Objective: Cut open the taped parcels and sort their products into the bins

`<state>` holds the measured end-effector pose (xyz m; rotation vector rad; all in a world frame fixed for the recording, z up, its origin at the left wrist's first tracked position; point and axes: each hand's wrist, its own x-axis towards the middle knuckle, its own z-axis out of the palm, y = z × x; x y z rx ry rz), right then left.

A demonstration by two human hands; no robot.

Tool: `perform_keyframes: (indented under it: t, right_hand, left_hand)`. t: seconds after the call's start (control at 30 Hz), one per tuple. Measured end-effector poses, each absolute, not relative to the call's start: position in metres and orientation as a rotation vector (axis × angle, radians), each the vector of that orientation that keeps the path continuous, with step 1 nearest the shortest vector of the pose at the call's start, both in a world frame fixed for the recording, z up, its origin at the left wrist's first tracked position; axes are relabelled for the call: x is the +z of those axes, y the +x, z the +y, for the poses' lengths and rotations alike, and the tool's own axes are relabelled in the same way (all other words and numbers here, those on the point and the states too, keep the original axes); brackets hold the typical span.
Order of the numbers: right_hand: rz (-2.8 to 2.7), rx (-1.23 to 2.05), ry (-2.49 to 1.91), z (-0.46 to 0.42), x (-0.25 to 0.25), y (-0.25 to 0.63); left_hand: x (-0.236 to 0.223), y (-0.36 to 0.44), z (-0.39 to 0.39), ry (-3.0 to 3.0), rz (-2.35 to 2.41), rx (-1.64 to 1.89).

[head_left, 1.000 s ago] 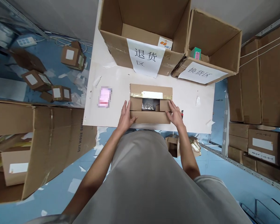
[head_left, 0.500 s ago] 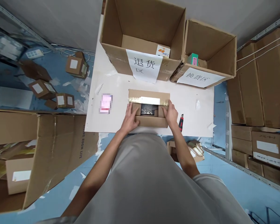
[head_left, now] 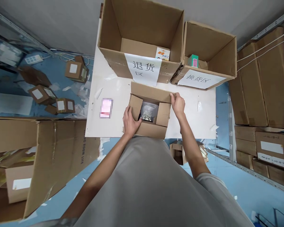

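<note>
Gripping carton (head_left: 152,130) near "退货区" sign (head_left: 144,70)

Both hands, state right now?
Left hand: partly curled, on the open carton's left side flap.
Right hand: closed on the corner of the raised far flap.

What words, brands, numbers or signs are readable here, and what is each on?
"退货区": the sheet on the larger open carton.
"换货区": the other sheet on the smaller open carton.
"ROOM LIFE", preceding word unclear: the big carton at far left.
Too small or blurred: the orange-and-white box, the shelf box's handwriting, the parcel labels.
</note>
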<state>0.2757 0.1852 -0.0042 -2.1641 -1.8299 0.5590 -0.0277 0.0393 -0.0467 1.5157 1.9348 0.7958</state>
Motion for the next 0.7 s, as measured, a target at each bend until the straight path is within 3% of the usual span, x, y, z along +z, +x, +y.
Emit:
perform_keyframes:
  t: [0.17,0.47,0.7]
  right_hand:
    - [-1.796,0.615,-2.217,0.199,-0.020,0.244]
    - [-2.136,0.455,-2.232,0.115,-0.012,0.191]
    - [-2.203,0.498,-2.181,0.091,-0.003,0.185]
  left_hand:
    - [-0.041,-0.024,0.050,1.511,1.985,0.723]
    - [-0.033,-0.016,0.073,1.572,2.053,0.696]
    - [-0.009,-0.065,0.056,1.257,1.841,0.909]
